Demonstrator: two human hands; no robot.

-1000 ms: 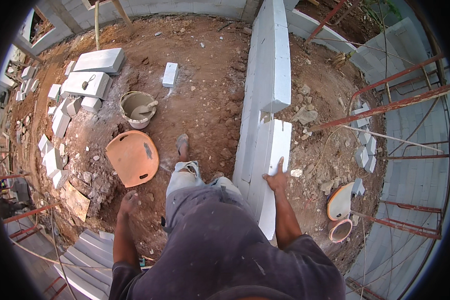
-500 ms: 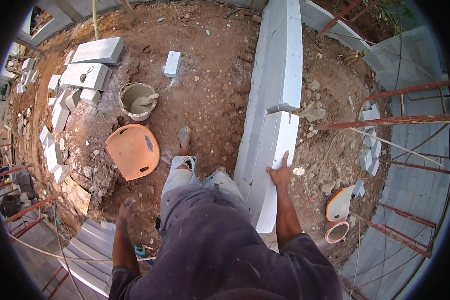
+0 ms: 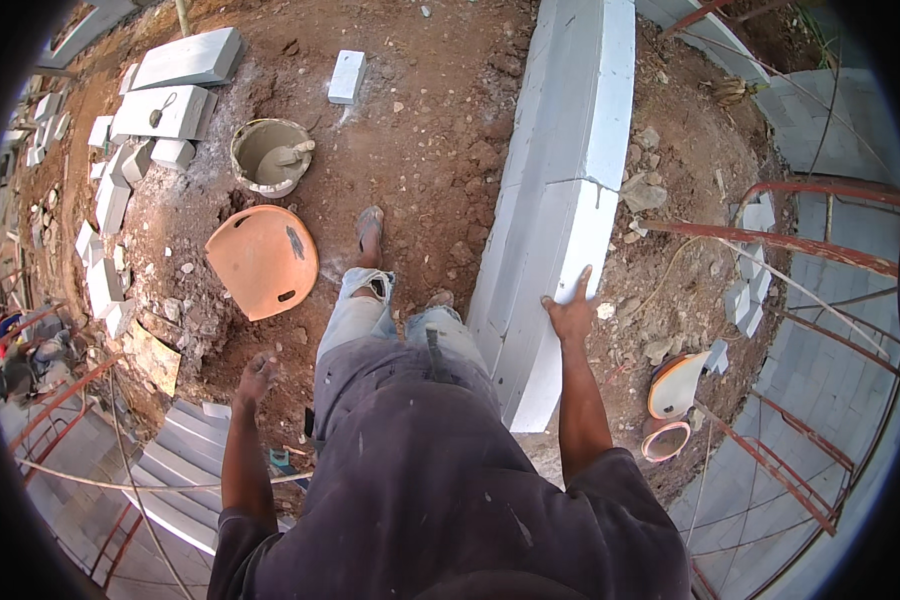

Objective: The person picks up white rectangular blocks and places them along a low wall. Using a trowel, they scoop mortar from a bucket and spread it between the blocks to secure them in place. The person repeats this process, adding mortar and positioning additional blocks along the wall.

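Observation:
A long low wall of pale grey blocks (image 3: 530,250) runs beside my legs, away from me on the right. My right hand (image 3: 573,312) rests on the white face of its nearest block (image 3: 555,350), thumb and index finger spread; it touches the block without gripping it. My left hand (image 3: 256,380) hangs over the dirt at my left, its fingers loosely bent and nothing visible in it. Ahead of that hand an orange board with handle slots (image 3: 255,262) lies on the ground. Past the board stands a bucket of grey mortar (image 3: 270,158), a tool partly sunk in it.
Blocks (image 3: 185,58) and broken pieces lie along the left, with one small block (image 3: 347,77) farther ahead. Longer blocks (image 3: 175,455) are stacked behind my left hand. Red scaffold bars (image 3: 820,245) cross the right side, near another board (image 3: 675,388) and a bucket (image 3: 665,440).
My view has shifted slightly forward along the wall. My right hand stays on the block, its fingers lifted a little. My left hand has swung forward.

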